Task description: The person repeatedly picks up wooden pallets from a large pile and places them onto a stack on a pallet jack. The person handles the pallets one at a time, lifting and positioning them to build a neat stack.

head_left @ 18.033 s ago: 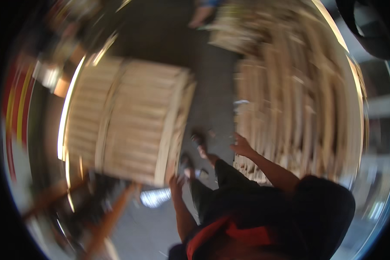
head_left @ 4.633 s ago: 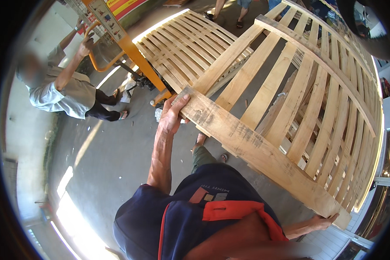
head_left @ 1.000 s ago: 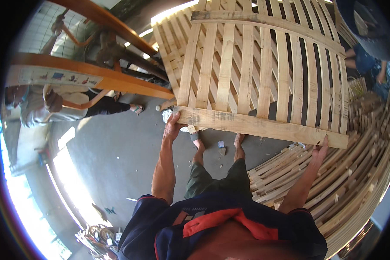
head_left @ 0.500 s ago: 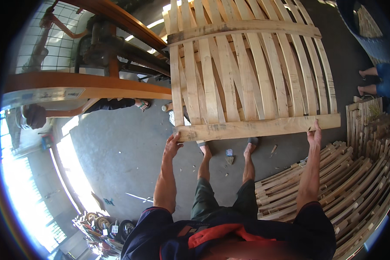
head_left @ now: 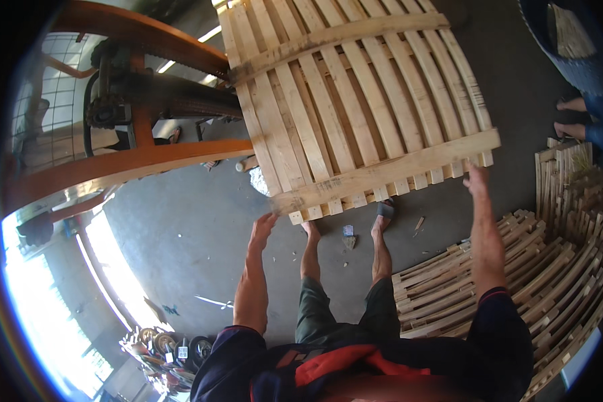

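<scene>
A slatted wooden panel [head_left: 362, 100], made of pale planks nailed to cross boards, lies tilted in front of me on top of more slats. Its near cross board [head_left: 388, 167] runs from lower left to upper right, and slat ends show beneath it. At the near left corner is my left hand [head_left: 264, 226], fingers stretched toward the wood and slightly blurred; I cannot tell whether it touches. My right hand [head_left: 476, 181] is closed at the near right edge, its fingers curled against the slat ends.
An orange metal machine frame [head_left: 147, 161] with a chain stands at the left. Stacked slatted panels [head_left: 462, 275] lie at the lower right, with a wood pile [head_left: 569, 181] beyond. Another person's legs [head_left: 583, 120] show at the right. Wood scraps [head_left: 349, 242] dot the floor; motorbikes [head_left: 174, 355] stand at lower left.
The panel has turned, its left end shifting left and its right near corner moving away from me. My left hand has come off its corner; my right hand has moved forward with the edge.
</scene>
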Demonstrator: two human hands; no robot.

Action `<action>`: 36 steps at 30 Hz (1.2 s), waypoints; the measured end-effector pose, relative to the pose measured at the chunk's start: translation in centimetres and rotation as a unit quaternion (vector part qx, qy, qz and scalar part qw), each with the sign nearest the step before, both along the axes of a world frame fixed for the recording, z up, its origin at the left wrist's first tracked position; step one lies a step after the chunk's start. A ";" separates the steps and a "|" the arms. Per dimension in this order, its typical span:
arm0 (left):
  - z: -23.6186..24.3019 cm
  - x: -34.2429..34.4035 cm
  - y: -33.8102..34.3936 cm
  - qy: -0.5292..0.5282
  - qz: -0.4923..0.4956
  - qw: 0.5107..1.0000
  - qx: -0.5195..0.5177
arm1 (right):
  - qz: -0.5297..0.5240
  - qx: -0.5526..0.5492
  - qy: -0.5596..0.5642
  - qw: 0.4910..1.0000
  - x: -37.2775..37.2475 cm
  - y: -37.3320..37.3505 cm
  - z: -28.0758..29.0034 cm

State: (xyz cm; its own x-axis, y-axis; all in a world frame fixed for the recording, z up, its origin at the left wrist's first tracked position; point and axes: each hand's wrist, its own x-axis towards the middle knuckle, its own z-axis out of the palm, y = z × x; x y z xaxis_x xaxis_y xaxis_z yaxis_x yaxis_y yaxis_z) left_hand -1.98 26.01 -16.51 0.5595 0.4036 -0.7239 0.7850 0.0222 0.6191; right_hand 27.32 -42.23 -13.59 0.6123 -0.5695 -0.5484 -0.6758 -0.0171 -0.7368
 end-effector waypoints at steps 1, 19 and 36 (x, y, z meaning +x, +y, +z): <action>0.2 -1.5 -0.7 0.071 -0.070 0.987 0.123 | 0.013 -0.010 -0.052 0.999 -3.2 0.2 -0.4; 6.1 2.0 -6.9 0.029 -0.212 0.941 -0.260 | 0.013 -0.185 -0.145 0.972 -39.1 17.0 36.3; 26.7 -6.8 -46.5 -0.136 -0.662 0.678 -0.287 | -0.140 -0.568 -0.013 0.811 -70.0 -5.0 53.7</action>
State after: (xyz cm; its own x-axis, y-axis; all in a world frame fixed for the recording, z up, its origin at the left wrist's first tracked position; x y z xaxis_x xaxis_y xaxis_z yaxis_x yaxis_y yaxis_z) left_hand -8.80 -20.46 10.17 0.3006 -0.8889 -0.3458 0.2100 -0.2919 0.9331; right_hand -42.69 -47.22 40.08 0.3746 -0.8164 0.4395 -0.7548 -0.5438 -0.3668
